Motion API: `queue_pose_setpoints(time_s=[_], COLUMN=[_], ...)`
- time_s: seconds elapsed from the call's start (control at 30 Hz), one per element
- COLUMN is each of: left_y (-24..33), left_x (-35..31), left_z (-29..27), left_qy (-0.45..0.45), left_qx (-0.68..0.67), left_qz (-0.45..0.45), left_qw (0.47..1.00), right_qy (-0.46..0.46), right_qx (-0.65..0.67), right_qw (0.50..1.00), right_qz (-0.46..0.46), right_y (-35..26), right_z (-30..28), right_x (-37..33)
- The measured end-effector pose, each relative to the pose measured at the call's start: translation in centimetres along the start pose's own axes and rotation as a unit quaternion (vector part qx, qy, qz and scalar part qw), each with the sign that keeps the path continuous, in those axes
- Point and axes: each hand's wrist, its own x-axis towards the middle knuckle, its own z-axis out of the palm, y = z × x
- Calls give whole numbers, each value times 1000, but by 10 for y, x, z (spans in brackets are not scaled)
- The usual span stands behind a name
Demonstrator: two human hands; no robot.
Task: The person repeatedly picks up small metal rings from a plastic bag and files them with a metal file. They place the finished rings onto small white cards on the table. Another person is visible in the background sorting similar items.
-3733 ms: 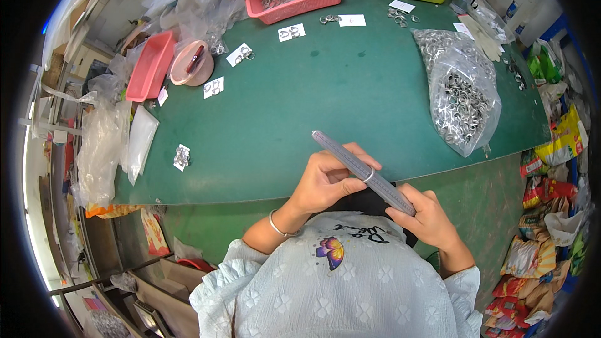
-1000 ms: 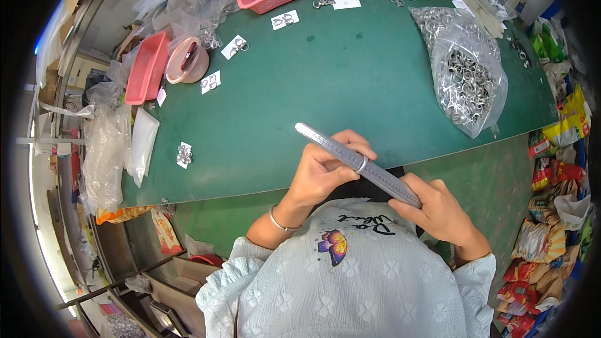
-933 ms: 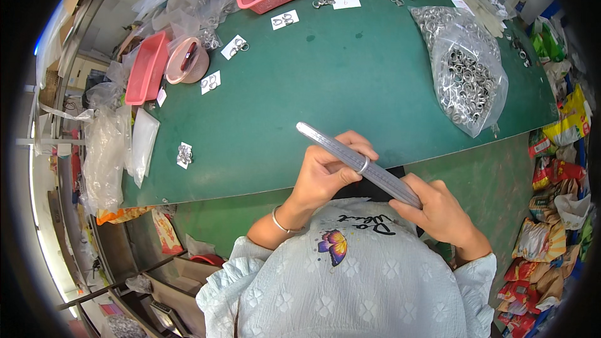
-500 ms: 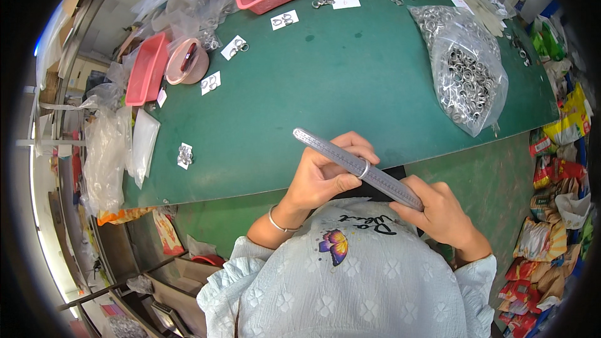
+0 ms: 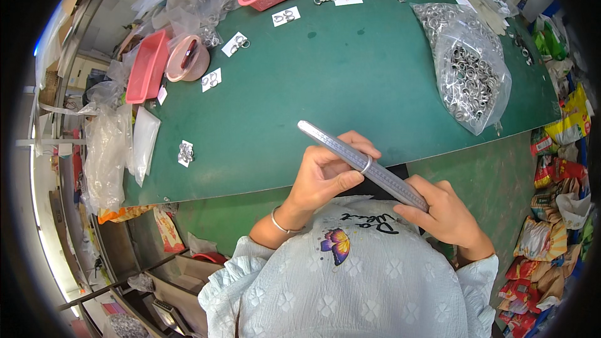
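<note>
A grey tapered ring mandrel (image 5: 334,143) with fine scale marks slants across in front of my chest, its narrow tip up and to the left. My right hand (image 5: 449,214) is closed round its thick lower end. A silver ring (image 5: 367,164) sits around the mandrel at about its middle. My left hand (image 5: 320,178) pinches that ring between thumb and fingers, with the mandrel passing through. Both hands are just off the near edge of the green table (image 5: 294,81).
A clear bag of rings (image 5: 472,81) lies at the table's right. Paper slips with rings (image 5: 287,17) are spread along the far and left sides. Pink trays (image 5: 145,69), a round pink tub (image 5: 188,61) and plastic bags (image 5: 106,150) line the left.
The mandrel's tip has shifted slightly up and right, and the mandrel appears turned a little. Both hands keep their hold; the ring stays near the same spot.
</note>
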Motion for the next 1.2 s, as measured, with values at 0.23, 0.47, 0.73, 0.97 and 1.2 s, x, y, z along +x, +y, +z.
queue_pose_setpoints(time_s=[0.23,0.47,0.73,0.97,1.2], left_y=[1,-7,-19,-16,-5], left_x=[0,-4,-6,-7,-5], left_z=[-3,-4,2,-3,-4], left_qy=[5,32,69,53,25], left_qx=[29,45,-51,-24,7], left_qz=[0,9,3,-5,-4], left_qw=[1000,998,996,998,1000], right_qy=[-4,-15,-32,-24,-9], right_qx=[-3,-29,-21,-42,-29], right_qw=[1000,999,998,998,999], right_qz=[-1,26,50,43,19], right_y=[-2,-4,-14,-16,-12], right_z=[2,3,-2,-1,1], right_x=[1,0,-1,-1,-2])
